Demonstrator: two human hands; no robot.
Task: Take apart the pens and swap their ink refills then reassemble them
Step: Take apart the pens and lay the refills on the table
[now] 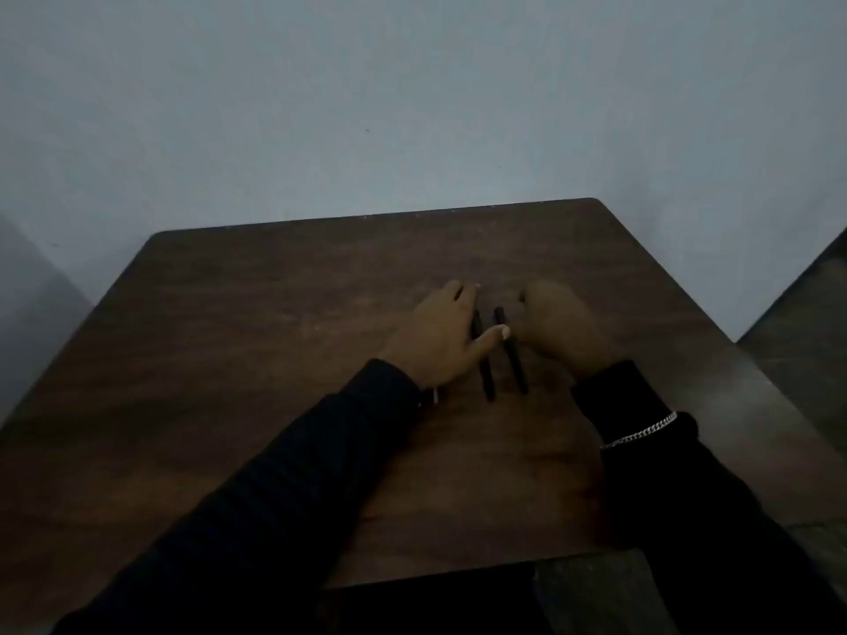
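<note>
Two dark pens lie side by side on the brown wooden table (229,359), both running from far to near. My left hand (440,336) rests over the upper part of the left pen (486,380), with the thumb laid across it and the fingers spread. The right pen (512,355) lies just right of that thumb. My right hand (563,327) sits beside the right pen, blurred, its fingers curled near the pen's far end. Whether either hand grips its pen is unclear in the dim light.
A plain grey wall (412,107) stands right behind the table's far edge. The table's right edge drops to a dark floor (806,341). My sleeves are black, and a silver bracelet (641,434) is on my right wrist.
</note>
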